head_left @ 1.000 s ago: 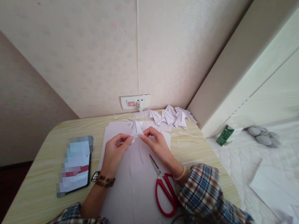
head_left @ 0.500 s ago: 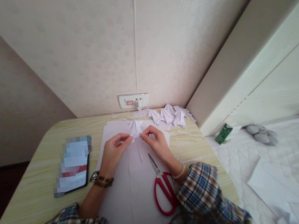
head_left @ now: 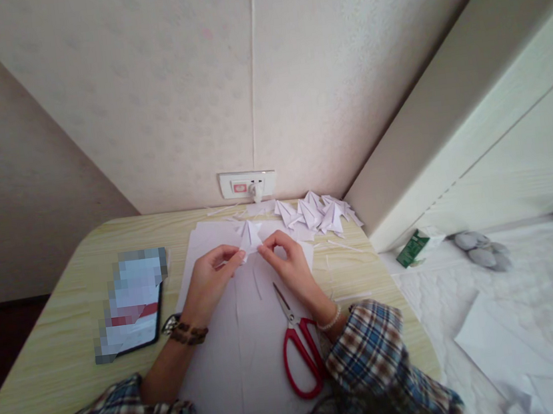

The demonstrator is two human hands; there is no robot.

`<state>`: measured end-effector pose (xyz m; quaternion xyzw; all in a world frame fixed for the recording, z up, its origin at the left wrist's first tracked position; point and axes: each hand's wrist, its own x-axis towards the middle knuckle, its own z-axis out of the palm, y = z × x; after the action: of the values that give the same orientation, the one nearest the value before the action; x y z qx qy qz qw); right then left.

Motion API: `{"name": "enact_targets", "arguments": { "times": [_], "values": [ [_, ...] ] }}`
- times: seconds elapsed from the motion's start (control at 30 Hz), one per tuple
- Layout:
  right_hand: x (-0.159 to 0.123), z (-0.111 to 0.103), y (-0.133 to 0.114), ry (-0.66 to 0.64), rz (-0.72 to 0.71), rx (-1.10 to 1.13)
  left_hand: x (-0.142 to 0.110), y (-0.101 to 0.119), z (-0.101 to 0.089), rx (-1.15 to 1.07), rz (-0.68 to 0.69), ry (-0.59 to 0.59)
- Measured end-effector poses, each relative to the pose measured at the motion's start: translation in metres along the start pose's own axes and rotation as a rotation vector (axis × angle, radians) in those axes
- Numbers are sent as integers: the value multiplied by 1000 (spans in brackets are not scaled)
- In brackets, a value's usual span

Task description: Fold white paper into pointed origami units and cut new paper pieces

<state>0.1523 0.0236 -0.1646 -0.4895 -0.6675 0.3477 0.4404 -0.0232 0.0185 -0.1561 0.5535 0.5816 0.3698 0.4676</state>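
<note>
Between my two hands is a small folded piece of white paper point(head_left: 249, 236) with a pointed top. My left hand point(head_left: 216, 271) pinches its lower left corner between thumb and fingertips. At the lower right corner, my right hand point(head_left: 288, 262) grips it the same way. Both hands hover over a stack of white paper sheets point(head_left: 220, 368). Scissors point(head_left: 302, 351) with red handles lie on the sheets below my right hand, tips pointing away from me. Several similar folded paper pieces point(head_left: 310, 213) are heaped at the back right of the table.
A phone point(head_left: 137, 304) with a lit, blurred-out screen lies on the left of the wooden table point(head_left: 60, 334). Paper strips point(head_left: 344, 247) are scattered on the right. A wall socket point(head_left: 247, 185) with a plug sits behind. A green and white box point(head_left: 415, 247) and loose paper point(head_left: 509, 339) lie beyond the right edge.
Both hands keep their pinch on the folded paper, whose lower edge looks slightly flatter than a second ago. The whole view has shifted a little; the scissors and phone stay in place.
</note>
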Motion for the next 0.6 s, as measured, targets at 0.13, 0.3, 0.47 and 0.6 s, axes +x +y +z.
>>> {"name": "enact_targets", "arguments": {
  "times": [0.13, 0.3, 0.47, 0.6],
  "values": [
    [1, 1, 2, 1, -1, -9, 0, 0, 1, -16, -18, -3],
    [2, 0, 2, -16, -8, -10, 1, 0, 0, -16, -10, -7],
    [1, 0, -1, -71, -21, -4, 0, 1, -1, 13, 2, -14],
    [0, 1, -1, -92, -23, -7, 0, 0, -1, 18, 30, -27]
  ]
}}
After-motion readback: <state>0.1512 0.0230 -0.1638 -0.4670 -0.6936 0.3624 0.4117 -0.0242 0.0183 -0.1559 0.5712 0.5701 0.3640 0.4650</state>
